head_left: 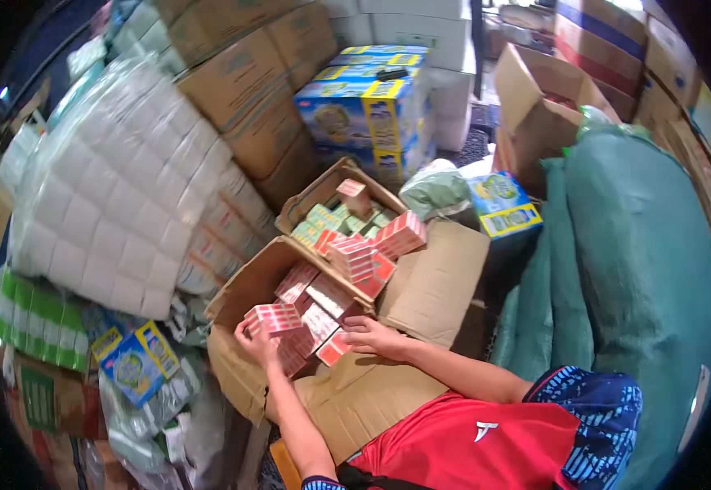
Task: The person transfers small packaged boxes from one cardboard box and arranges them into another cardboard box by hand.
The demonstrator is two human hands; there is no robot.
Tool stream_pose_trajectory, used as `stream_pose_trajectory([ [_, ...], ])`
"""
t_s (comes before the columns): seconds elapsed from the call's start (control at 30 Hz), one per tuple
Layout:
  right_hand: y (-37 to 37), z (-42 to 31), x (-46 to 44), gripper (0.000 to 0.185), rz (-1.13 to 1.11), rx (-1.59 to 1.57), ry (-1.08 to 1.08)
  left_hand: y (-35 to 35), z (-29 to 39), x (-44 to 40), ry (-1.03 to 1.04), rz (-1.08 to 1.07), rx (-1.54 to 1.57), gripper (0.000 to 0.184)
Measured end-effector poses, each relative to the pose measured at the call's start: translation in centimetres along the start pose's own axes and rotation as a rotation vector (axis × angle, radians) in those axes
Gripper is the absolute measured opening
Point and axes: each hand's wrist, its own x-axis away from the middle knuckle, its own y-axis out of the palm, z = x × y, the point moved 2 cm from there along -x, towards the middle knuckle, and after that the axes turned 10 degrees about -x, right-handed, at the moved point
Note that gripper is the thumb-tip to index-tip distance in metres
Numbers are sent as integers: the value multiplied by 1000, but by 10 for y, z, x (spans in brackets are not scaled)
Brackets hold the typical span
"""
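Note:
My left hand [259, 341] is closed on a red-and-white pack [275, 319] at the left side of the nearer open cardboard box [237, 371]. More red-and-white packs [317, 321] lie inside that box. Over its right side is my right hand [372, 337], fingers apart and holding nothing, beside a red pack [333, 349]. Just behind, a second open carton [290, 214] contains green-and-yellow packs [323, 218], with several red-and-white packs [354, 258] piled on top and over its near edge.
Blue-and-yellow boxes [355, 114] stand behind the cartons. A large plastic-wrapped bundle of white packs [118, 196] is on the left. Full green sacks [633, 245] rise on the right. An open cardboard flap [437, 282] sticks out right of the cartons.

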Motion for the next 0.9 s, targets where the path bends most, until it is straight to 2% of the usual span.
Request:
stream_pose_trajectory([
  [0.03,4,-5,4,86,53,20,-7,-2,22,7,-86,-114,129,52],
  [0.07,7,-13,7,109,60,105,7,-4,17,5,34,-218,158,47],
  [0.1,0,-10,-2,124,74,227,-16,-7,30,11,-44,-407,280,52],
  [0.17,2,1,-7,125,95,169,10,1,74,33,-163,-655,371,62],
  [0.2,9,-1,-4,127,70,191,-20,6,76,36,6,-809,336,60],
  [0.23,18,-2,5,109,24,72,-30,14,72,39,-22,-812,267,66],
  [0.3,19,-10,4,81,-131,250,169,31,74,39,-127,-1076,375,71],
  [0.37,20,-5,8,57,16,295,32,48,65,24,-205,-1027,85,69],
  [0.4,21,-10,11,54,-2,147,30,64,35,5,57,-958,-160,71],
  [0.43,26,-17,16,51,-22,-2,29,66,32,-5,65,-838,-495,81],
  [0.5,35,-39,23,45,-68,-292,16,71,17,-17,373,-576,-842,96],
  [0.57,46,-75,34,54,-46,-317,-120,74,-30,-43,392,-660,-903,122],
  [0.63,40,-93,21,55,-14,-347,-254,81,-22,-41,236,-712,-935,126],
  [0.7,31,-109,19,55,104,-300,-464,88,-55,-53,320,-727,-961,128],
  [0.77,29,-116,22,52,109,-438,-623,93,-54,-50,286,-761,-1009,129],
  [0.83,15,-116,24,48,15,-423,-568,97,-50,-43,324,-686,-1156,129],
  [0.9,5,-104,19,40,30,-419,-442,98,-48,-38,358,-627,-1360,129],
])
